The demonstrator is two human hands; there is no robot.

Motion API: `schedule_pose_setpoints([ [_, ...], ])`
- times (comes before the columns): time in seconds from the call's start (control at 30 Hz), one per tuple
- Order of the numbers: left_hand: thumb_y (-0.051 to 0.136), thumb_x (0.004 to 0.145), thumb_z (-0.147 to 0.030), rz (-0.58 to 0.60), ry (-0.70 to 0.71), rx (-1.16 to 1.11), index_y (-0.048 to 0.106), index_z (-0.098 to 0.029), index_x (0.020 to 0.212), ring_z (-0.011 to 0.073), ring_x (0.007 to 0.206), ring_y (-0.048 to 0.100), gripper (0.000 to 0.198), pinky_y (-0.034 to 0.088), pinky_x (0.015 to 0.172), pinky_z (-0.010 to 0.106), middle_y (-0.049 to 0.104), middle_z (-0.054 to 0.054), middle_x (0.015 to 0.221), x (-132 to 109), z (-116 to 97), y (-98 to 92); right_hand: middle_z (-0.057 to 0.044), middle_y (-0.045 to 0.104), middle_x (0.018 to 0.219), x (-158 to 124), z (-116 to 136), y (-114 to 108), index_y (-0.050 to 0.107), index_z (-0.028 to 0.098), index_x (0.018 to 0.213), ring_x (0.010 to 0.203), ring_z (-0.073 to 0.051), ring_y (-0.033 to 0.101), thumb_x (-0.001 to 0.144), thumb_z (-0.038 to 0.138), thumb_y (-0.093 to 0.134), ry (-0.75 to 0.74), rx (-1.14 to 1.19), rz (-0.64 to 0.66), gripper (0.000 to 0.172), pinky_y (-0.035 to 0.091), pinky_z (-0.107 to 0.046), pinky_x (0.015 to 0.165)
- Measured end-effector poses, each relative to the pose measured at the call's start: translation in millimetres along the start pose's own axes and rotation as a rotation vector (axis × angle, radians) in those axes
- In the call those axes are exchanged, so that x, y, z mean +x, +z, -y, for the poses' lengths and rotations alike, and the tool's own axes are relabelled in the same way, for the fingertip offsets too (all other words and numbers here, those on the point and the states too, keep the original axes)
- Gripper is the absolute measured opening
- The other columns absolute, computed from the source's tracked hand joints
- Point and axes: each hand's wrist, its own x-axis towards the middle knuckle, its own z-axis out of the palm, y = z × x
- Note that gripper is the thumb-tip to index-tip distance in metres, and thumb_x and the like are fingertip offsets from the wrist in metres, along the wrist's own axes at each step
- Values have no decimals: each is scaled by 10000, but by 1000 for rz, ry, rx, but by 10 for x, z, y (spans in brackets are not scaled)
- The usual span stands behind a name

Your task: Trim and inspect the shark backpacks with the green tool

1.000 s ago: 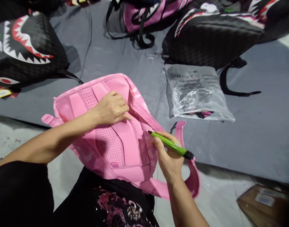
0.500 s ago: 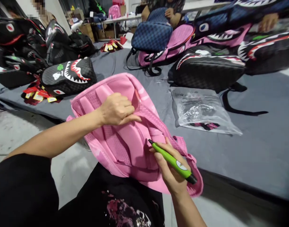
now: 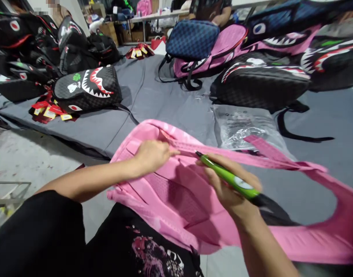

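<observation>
A pink backpack (image 3: 183, 188) lies tilted across my lap against the table edge, its padded back panel facing me. My left hand (image 3: 153, 156) is closed, pinching a pink strap near the bag's upper edge. A green pen-shaped tool (image 3: 228, 179) with a narrow black tip is gripped in my right hand (image 3: 237, 196). The tip points up and left, close to the strap; whether it touches cannot be made out. A wide pink shoulder strap (image 3: 317, 242) loops out to the right, beyond my right forearm.
On the grey-covered table (image 3: 165, 100) lie a clear plastic bag (image 3: 245, 125), a black backpack with shark teeth (image 3: 90, 86) and red tags (image 3: 49, 111). More backpacks (image 3: 260, 84) fill the far right, with others piled left. A person (image 3: 211, 11) stands across the table.
The shoulder strap has swung out to the right. The pink backpack's upper edge sits lower and further right. My right hand and the green tool moved right and slightly up.
</observation>
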Motion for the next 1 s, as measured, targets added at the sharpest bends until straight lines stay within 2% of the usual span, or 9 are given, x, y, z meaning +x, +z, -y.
schedule_pose_setpoints([
  [0.07, 407, 1015, -437, 114, 57, -18, 709, -136, 855, 222, 678, 683, 455, 469, 593, 343, 729, 87, 752, -49, -26, 133, -40, 776, 998, -49, -112, 144, 670, 279, 1223, 815, -209, 744, 874, 172, 674, -47, 37, 53, 365, 602, -355, 742],
  [0.17, 432, 1010, -304, 147, 244, -107, 711, -163, 960, 201, 790, 701, 316, 517, 679, 328, 748, 68, 880, -82, 76, 91, -40, 772, 1021, -172, -269, 340, 613, 296, 1312, 889, -209, 729, 873, 113, 654, -176, -28, 106, 477, 558, -365, 794],
  [0.27, 427, 995, -200, -72, 467, -99, 698, -182, 1033, 185, 983, 670, 273, 518, 857, 334, 737, 61, 1033, -48, 241, -59, -52, 749, 1128, -244, -363, 475, 527, 328, 1398, 1043, -230, 690, 906, 107, 603, -226, -136, 118, 544, 501, -404, 874],
  [0.37, 528, 945, -213, -267, 377, 28, 637, -212, 1202, 249, 1181, 582, 278, 451, 988, 438, 663, 99, 1261, 108, 349, -128, -63, 737, 1155, -215, -375, 597, 510, 320, 1395, 1089, -243, 668, 909, 129, 598, -209, -174, 122, 530, 467, -409, 885],
  [0.47, 649, 840, -222, -108, 245, 107, 523, -207, 1364, 306, 1222, 544, 539, 447, 953, 452, 561, 146, 1397, 395, 385, -67, -71, 731, 1096, -176, -324, 758, 540, 294, 1323, 1040, -258, 667, 878, 167, 638, -136, -170, 111, 473, 463, -414, 866],
  [0.57, 583, 836, -184, 113, 192, 146, 610, -173, 1229, 285, 1045, 618, 394, 460, 818, 384, 673, 127, 1160, 696, 401, 105, -54, 686, 949, -239, -250, 906, 554, 278, 1212, 895, -244, 651, 863, 176, 640, -40, -121, 47, 374, 484, -401, 794],
  [0.67, 538, 834, -149, 182, 211, 159, 634, -169, 1171, 269, 991, 622, 351, 437, 779, 358, 681, 119, 1071, 857, 434, 306, -43, 647, 906, -375, -224, 947, 551, 282, 1131, 865, -237, 635, 859, 159, 640, -24, -102, 30, 312, 504, -418, 796],
  [0.83, 588, 873, -250, 132, 425, 157, 388, -179, 1470, 295, 1235, 520, 634, 413, 947, 402, 566, 144, 1366, 788, 457, 440, -76, 698, 1009, -489, -361, 872, 561, 270, 1168, 981, -270, 662, 845, 190, 661, -39, -54, 94, 348, 519, -452, 851],
  [1.0, 794, 710, -511, 188, 511, 280, 106, -183, 1580, 394, 1497, 199, 1157, 159, 1169, 597, 244, 212, 1615, 686, 337, 429, -92, 706, 1045, -499, -423, 884, 558, 266, 1194, 993, -274, 663, 824, 156, 645, -12, 8, 44, 396, 528, -477, 864],
])
